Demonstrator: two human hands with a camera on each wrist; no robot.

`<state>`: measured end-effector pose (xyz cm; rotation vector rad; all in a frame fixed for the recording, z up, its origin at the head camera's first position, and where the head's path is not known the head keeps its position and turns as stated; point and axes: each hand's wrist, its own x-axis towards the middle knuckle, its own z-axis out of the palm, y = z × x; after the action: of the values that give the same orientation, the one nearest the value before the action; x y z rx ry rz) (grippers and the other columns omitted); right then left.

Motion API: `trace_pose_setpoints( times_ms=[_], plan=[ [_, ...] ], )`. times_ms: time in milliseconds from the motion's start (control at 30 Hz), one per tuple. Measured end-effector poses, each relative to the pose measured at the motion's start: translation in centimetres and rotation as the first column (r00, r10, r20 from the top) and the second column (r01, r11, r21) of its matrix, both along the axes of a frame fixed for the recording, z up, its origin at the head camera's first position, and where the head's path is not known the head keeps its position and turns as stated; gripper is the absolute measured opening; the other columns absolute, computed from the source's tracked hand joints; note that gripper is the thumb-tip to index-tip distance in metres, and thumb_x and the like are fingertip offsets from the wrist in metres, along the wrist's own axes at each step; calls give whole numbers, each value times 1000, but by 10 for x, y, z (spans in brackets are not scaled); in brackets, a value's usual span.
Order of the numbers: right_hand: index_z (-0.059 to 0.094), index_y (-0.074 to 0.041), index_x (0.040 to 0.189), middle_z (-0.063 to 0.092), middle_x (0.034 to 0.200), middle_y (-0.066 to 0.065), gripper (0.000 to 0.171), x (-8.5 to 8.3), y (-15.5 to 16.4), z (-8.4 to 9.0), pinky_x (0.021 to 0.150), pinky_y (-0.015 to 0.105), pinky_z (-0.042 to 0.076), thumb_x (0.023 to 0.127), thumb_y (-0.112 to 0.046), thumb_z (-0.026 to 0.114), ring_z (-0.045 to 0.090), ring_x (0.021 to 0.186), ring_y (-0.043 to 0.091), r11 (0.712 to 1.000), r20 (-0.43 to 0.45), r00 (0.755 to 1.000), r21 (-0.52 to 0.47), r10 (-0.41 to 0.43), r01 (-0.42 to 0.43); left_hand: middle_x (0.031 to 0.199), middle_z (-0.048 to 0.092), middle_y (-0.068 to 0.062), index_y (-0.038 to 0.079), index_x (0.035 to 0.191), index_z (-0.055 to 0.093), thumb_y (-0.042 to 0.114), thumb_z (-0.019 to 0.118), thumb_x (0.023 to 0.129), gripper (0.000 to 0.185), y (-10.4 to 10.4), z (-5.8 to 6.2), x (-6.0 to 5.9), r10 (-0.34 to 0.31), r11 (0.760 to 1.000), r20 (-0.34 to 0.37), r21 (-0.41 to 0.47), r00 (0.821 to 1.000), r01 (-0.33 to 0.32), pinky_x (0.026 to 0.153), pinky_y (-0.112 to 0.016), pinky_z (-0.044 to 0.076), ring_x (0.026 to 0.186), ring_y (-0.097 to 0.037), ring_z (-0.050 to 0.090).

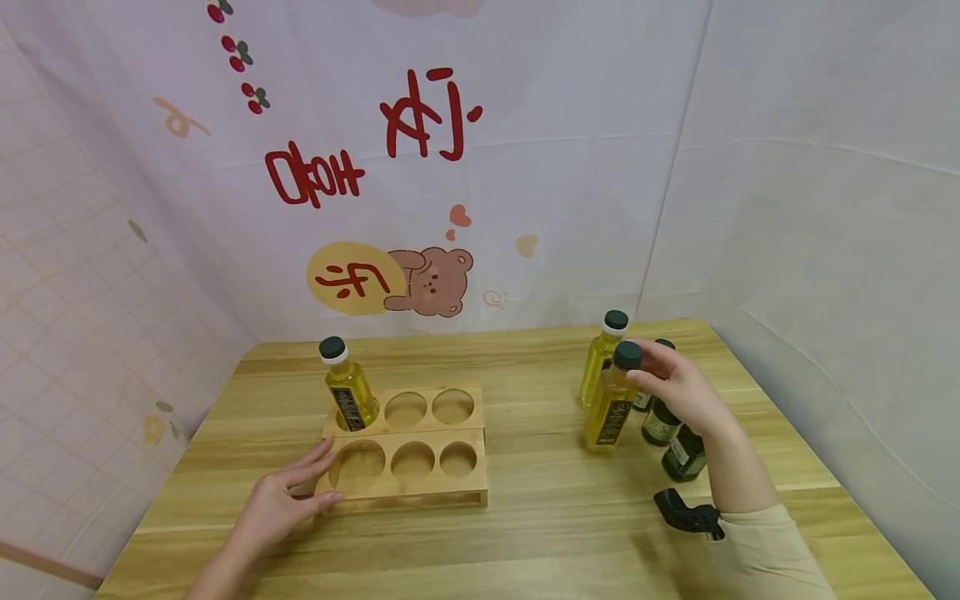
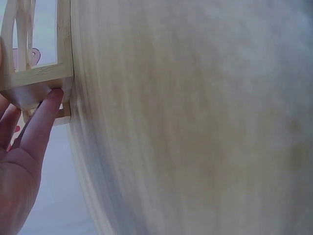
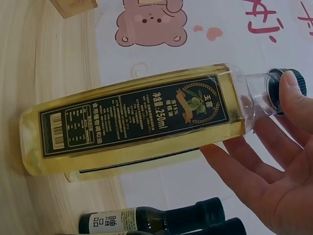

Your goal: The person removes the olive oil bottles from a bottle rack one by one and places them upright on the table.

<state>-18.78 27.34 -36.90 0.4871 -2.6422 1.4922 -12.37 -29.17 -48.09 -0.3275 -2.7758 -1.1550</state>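
A clear bottle of yellow oil (image 1: 609, 412), with a dark label and green cap, is held near its top by my right hand (image 1: 678, 385). In the right wrist view my thumb lies on the cap of this oil bottle (image 3: 137, 117), and the fingers are behind its neck. Whether its base touches the table cannot be told. On the left, my left hand (image 1: 281, 498) touches the end of a wooden two-step rack (image 1: 408, 492) with fairly straight fingers; one finger (image 2: 46, 112) presses its end face. Another oil bottle (image 1: 351, 396) stands in the rack's back-left hole.
Behind the held bottle stands another oil bottle (image 1: 597, 362). Several small dark bottles (image 1: 684, 454) with green caps stand by my right forearm. The wooden table (image 1: 540, 533) meets a printed cloth (image 1: 555, 208) at the back.
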Motion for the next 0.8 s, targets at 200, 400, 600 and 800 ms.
trace_pose_setpoints(
  times_ms=[200, 400, 600, 800],
  plan=[
    [44, 3, 145, 59, 127, 24, 49, 1, 4, 1, 83, 23, 50, 101, -14, 59, 56, 104, 1, 999, 1, 1000, 36, -19, 19, 147, 50, 4, 11, 130, 66, 42, 84, 76, 65, 0, 1, 1, -2, 1000, 10, -2, 1000, 2, 92, -3, 28, 129, -28, 48],
    [42, 3, 147, 57, 130, 26, 50, -2, 8, -1, 82, 21, 50, 102, -13, 58, 54, 105, -4, 999, 26, 999, 26, -26, 25, 147, 50, 4, 11, 130, 66, 41, 84, 76, 65, 0, 2, 1, -1, 1000, 14, -2, 1000, 1, 92, -3, 28, 130, -28, 47],
    [40, 4, 148, 56, 132, 27, 51, -3, 10, -2, 82, 21, 50, 102, -11, 58, 54, 109, 2, 999, 41, 999, 30, -25, 24, 146, 51, 3, 11, 129, 67, 40, 85, 75, 64, 1, 3, 1, 2, 1000, 7, 5, 1000, -2, 91, -3, 30, 129, -25, 47],
    [40, 4, 147, 56, 131, 27, 51, -3, 10, -2, 83, 23, 50, 102, -12, 57, 55, 119, 33, 999, 37, 999, 43, -28, 26, 146, 51, 1, 11, 129, 67, 38, 86, 75, 63, 1, 4, 2, 6, 1000, 2, -1, 1000, -6, 92, -4, 30, 129, -22, 47]
  ],
)
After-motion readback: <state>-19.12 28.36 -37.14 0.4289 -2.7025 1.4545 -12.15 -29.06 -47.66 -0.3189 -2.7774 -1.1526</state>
